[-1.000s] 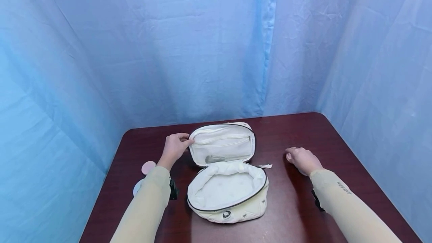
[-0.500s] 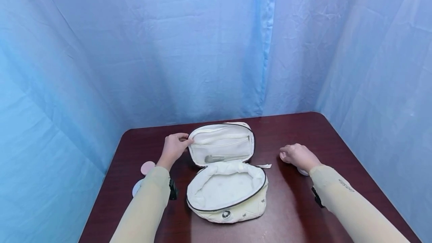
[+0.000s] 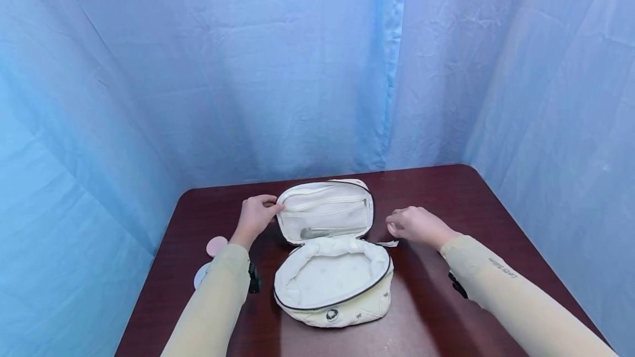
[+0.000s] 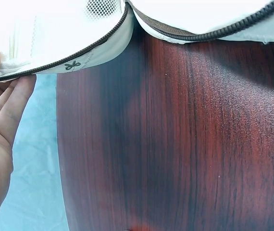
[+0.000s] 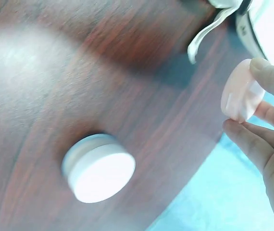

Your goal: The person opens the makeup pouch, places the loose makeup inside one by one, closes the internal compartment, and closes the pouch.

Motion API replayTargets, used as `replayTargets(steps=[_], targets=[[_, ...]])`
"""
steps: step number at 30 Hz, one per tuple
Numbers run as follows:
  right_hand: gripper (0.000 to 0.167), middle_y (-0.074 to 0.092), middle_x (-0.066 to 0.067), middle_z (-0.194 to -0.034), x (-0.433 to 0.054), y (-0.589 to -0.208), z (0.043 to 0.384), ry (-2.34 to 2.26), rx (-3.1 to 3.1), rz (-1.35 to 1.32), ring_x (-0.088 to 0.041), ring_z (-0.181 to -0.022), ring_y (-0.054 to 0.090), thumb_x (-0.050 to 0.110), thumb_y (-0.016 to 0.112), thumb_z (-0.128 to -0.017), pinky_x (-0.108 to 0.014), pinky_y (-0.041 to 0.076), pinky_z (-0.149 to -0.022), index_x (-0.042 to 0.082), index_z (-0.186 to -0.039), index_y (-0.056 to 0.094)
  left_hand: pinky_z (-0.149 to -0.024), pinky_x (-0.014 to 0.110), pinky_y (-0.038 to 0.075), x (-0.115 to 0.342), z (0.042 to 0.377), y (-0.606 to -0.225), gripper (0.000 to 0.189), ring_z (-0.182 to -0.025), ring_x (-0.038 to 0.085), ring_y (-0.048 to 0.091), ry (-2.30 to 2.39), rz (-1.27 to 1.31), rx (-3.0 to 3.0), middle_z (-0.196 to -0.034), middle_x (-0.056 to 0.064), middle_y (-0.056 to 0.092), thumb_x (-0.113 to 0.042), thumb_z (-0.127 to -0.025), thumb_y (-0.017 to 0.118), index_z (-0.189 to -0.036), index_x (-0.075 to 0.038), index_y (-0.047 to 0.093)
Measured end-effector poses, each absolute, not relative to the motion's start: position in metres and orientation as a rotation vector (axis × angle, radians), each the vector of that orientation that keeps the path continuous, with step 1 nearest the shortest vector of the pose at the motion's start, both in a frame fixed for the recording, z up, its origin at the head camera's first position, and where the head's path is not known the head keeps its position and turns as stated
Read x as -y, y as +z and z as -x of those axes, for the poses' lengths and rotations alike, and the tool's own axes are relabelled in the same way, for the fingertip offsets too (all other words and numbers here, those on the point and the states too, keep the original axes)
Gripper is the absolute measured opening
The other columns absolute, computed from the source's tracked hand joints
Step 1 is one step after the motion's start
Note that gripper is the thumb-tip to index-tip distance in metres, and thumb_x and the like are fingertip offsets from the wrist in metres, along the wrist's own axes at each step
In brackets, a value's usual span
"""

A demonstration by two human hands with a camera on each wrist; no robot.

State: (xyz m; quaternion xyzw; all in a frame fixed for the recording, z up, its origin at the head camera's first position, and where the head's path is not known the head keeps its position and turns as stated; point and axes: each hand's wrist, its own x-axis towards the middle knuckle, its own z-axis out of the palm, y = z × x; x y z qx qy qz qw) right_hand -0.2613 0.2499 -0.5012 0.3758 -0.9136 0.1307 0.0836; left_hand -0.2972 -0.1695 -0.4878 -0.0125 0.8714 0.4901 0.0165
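Note:
A cream quilted cosmetic bag [image 3: 337,313] lies unzipped on the table, its lid [image 3: 324,205] folded back. My left hand [image 3: 254,219] pinches the lid's left edge, thumb on the inner side and fingers behind it. My right hand [image 3: 416,226] is just right of the lid, above the bag's fabric pull tab [image 3: 388,244]. Between its thumb and fingers is a small round pink jar [image 5: 240,91], tilted on edge in the right wrist view and hidden by the hand in the head view. The bag's main compartment [image 3: 337,274] shows only white lining.
A white-topped round jar [image 5: 103,175] stands on the table below my right hand. Left of the bag, a pink disc [image 3: 216,245] and a white round item [image 3: 200,275], partly behind my left sleeve, sit on the dark table [image 3: 446,186]. Blue curtains [image 3: 297,70] enclose the table.
My right hand has moved left toward the bag, carrying the pink jar up from the table's right side. My left hand has stayed on the lid.

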Motion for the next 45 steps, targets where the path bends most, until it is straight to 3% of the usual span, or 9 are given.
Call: replayTargets(steps=[7, 17, 30, 37, 45], targets=[[0.017, 0.054, 0.005, -0.065, -0.230, -0.491, 0.260, 0.395, 2.667, -1.252, -0.001, -0.055, 0.038, 0.000, 0.072, -0.082, -0.021, 0.039, -0.053, 0.015, -0.075, 0.066, -0.085, 0.050, 0.061, 0.169, 0.297, -0.487, 0.039, -0.092, 0.028, 0.075, 1.520, 0.034, -2.706, -0.115, 0.021, 0.073, -0.018, -0.094, 0.075, -0.128, 0.001, 0.069], [0.031, 0.033, 0.017, -0.066, -0.200, -0.469, 0.253, 0.420, 2.707, -1.390, 0.001, -0.056, 0.030, 0.000, 0.069, -0.086, -0.017, 0.028, -0.052, 0.017, -0.067, 0.052, -0.085, 0.049, 0.061, 0.169, 0.296, -0.487, 0.039, -0.092, 0.028, 0.076, 1.523, 0.039, -2.708, -0.116, 0.021, 0.073, -0.018, -0.094, 0.076, -0.128, 0.001, 0.069], [0.020, 0.037, 0.013, -0.068, -0.171, -0.464, 0.248, 0.353, 2.631, -1.551, 0.000, -0.056, 0.032, 0.000, 0.072, -0.085, -0.016, 0.029, -0.051, 0.013, -0.075, 0.061, -0.085, 0.050, 0.061, 0.170, 0.297, -0.488, 0.040, -0.093, 0.030, 0.075, 1.527, 0.050, -2.693, -0.117, 0.021, 0.072, -0.019, -0.094, 0.075, -0.128, 0.001, 0.068], [0.024, 0.043, 0.011, -0.068, -0.163, -0.468, 0.248, 0.328, 2.599, -1.622, -0.001, -0.056, 0.035, 0.000, 0.071, -0.085, -0.016, 0.031, -0.053, 0.016, -0.072, 0.059, -0.085, 0.050, 0.061, 0.170, 0.297, -0.490, 0.040, -0.092, 0.027, 0.075, 1.526, 0.042, -2.696, -0.117, 0.021, 0.072, -0.019, -0.094, 0.075, -0.129, 0.001, 0.068], [0.026, 0.040, 0.011, -0.066, -0.155, -0.475, 0.245, 0.346, 2.565, -1.670, -0.002, -0.056, 0.033, 0.002, 0.072, -0.086, -0.016, 0.027, -0.052, 0.013, -0.069, 0.056, -0.083, 0.047, 0.062, 0.170, 0.296, -0.491, 0.039, -0.095, 0.028, 0.075, 1.517, 0.047, -2.706, -0.116, 0.021, 0.073, -0.020, -0.094, 0.075, -0.128, 0.001, 0.069]])
